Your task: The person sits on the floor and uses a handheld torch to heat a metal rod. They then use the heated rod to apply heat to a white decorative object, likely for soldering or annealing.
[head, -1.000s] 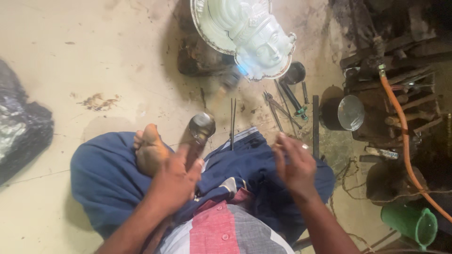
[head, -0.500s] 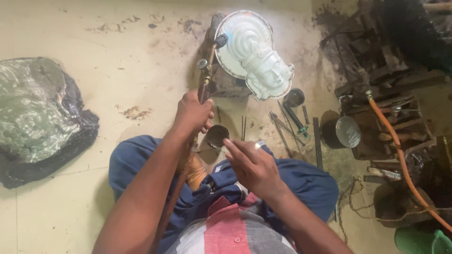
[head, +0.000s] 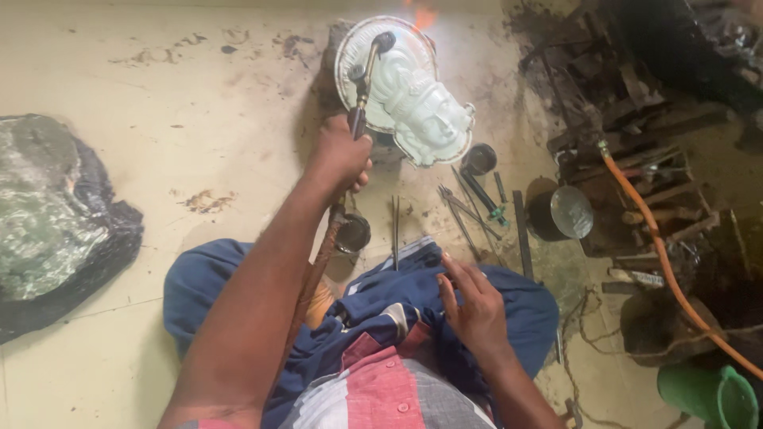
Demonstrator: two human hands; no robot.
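You are gripping the torch (head: 359,119) with your left hand (head: 340,155), fingers wrapped tight round its handle. The torch's long axis is running up and slightly right from your fist, away from your body, and its bent tip is sitting over the upper left rim of the mask (head: 409,91). That pale, round casting is lying on the floor directly ahead of the grip, tilted on something dark. A small flame is showing at the mask's far edge. The hose (head: 314,274) is trailing back along your forearm. Your right hand (head: 474,306) is resting spread and empty on your blue lap cloth (head: 520,306), well apart from the mask; your left is the nearer 1.
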